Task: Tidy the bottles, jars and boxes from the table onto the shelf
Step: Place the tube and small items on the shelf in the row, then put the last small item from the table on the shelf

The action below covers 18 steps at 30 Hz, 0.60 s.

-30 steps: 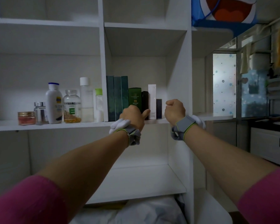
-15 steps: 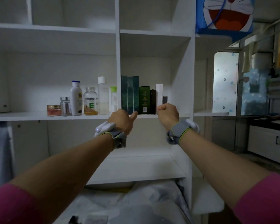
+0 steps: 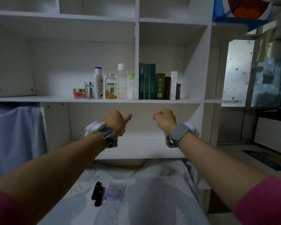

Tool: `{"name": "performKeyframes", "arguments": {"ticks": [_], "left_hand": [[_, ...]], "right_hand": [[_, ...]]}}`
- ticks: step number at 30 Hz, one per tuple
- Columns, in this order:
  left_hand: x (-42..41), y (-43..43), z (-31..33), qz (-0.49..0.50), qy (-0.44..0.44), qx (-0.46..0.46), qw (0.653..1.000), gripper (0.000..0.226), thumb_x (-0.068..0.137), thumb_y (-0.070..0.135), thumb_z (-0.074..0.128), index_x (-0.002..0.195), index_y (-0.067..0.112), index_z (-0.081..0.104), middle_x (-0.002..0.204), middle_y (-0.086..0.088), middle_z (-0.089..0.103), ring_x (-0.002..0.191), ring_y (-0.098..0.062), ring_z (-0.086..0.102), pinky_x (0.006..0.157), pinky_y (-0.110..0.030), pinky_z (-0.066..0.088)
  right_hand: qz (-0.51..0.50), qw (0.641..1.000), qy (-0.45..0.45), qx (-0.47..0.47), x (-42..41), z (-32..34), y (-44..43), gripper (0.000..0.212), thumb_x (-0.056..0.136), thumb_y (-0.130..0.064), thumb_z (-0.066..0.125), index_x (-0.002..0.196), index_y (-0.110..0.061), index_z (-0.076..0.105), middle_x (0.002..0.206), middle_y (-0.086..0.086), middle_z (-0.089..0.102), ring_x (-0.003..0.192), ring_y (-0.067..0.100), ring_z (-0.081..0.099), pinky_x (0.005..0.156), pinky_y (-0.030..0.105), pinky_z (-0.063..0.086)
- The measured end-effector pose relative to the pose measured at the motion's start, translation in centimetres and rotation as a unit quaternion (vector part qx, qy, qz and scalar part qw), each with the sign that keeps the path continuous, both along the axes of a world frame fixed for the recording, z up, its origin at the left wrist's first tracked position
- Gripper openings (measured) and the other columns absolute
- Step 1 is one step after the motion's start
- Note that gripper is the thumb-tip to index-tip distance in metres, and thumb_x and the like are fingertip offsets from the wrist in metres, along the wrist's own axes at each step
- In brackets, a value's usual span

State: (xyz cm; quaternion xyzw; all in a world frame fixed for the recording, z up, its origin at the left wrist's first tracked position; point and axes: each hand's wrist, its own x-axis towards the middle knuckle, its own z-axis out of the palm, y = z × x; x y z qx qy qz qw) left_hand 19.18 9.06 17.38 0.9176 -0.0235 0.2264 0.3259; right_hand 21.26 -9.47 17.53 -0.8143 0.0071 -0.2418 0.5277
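On the white shelf (image 3: 55, 99) stand a red jar (image 3: 79, 93), a small silver-capped jar (image 3: 89, 90), a white bottle (image 3: 98, 83), a clear pill bottle (image 3: 111, 86), a tall clear bottle (image 3: 122, 82) and a green-capped bottle (image 3: 131, 86). Right of the divider stand tall dark green boxes (image 3: 147, 81), a green box (image 3: 160, 86), a dark box (image 3: 168, 88), a white box (image 3: 173, 85) and a small dark box (image 3: 178, 91). My left hand (image 3: 115, 120) is a fist with the thumb out, holding nothing. My right hand (image 3: 165, 120) is a fist, empty. Both hang below the shelf.
A cloth-covered table (image 3: 136, 200) lies below me with two black tubes (image 3: 97, 193) and a clear pouch (image 3: 115, 191) on it. A blue cloth (image 3: 15, 135) hangs at the left. A window (image 3: 237, 72) and a cabinet (image 3: 272, 133) are at the right.
Both hands have drawn back and down from the shelf edge, away from the boxes. The view has pulled back, and the table with its small items has come into sight.
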Motion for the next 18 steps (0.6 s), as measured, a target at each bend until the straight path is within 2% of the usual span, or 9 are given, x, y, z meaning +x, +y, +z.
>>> {"name": "performKeyframes", "arguments": {"ticks": [3,5,10,14,16,18], "left_hand": [[-0.5,2.3,-1.4,-0.036,0.083,-0.029,0.995,0.049,0.091,0.049,0.054,0.086,0.002,0.066,0.066,-0.007,0.067,0.058,-0.020,0.066,0.067,-0.031,0.057],[-1.4,3.0,-2.0,-0.013,0.129,-0.020,0.991,0.052,0.090,0.053,0.051,0.079,0.004,0.064,0.063,-0.006,0.065,0.058,-0.020,0.065,0.069,-0.032,0.056],[-3.8,4.8,-4.1,0.020,0.134,0.016,0.991,0.056,0.093,0.050,0.051,0.076,-0.001,0.068,0.058,-0.006,0.067,0.048,-0.019,0.063,0.052,-0.025,0.051],[-5.0,7.0,-6.6,0.023,0.148,0.017,0.989,0.055,0.092,0.047,0.055,0.075,-0.003,0.071,0.063,-0.010,0.070,0.051,-0.023,0.065,0.062,-0.030,0.056],[-5.3,8.1,-7.8,0.031,0.154,0.026,0.987,0.056,0.091,0.049,0.056,0.071,-0.001,0.071,0.062,-0.009,0.072,0.053,-0.022,0.067,0.060,-0.029,0.057],[-5.4,8.9,-8.9,0.034,0.175,0.024,0.984,0.055,0.090,0.049,0.057,0.071,0.000,0.071,0.062,-0.008,0.072,0.053,-0.021,0.067,0.055,-0.026,0.054]], "right_hand": [[0.024,0.999,0.022,-0.007,-0.7,-1.8,1.3,0.015,0.085,-0.009,0.056,0.070,-0.012,0.054,0.079,0.011,0.057,0.074,0.025,0.053,0.066,0.034,0.045],[0.039,0.999,0.033,-0.013,-1.2,-3.0,1.9,0.016,0.084,-0.008,0.057,0.070,-0.014,0.050,0.073,0.010,0.051,0.070,0.022,0.047,0.062,0.033,0.039],[0.095,0.992,0.084,-0.016,-2.2,-5.9,3.5,0.016,0.084,-0.005,0.058,0.076,-0.013,0.047,0.076,0.009,0.044,0.074,0.020,0.040,0.063,0.034,0.033],[0.116,0.983,0.136,-0.045,-2.7,-8.4,4.8,0.008,0.086,-0.007,0.056,0.082,-0.013,0.054,0.081,0.008,0.047,0.077,0.021,0.044,0.065,0.033,0.037],[0.123,0.978,0.157,-0.060,-3.0,-9.6,5.4,0.008,0.086,-0.005,0.055,0.087,-0.003,0.063,0.083,0.008,0.045,0.079,0.021,0.042,0.065,0.033,0.036],[0.128,0.974,0.174,-0.074,-3.1,-10.7,6.0,0.027,0.087,-0.006,0.056,0.103,0.016,0.062,0.086,0.008,0.050,0.082,0.023,0.047,0.068,0.037,0.045]]}}
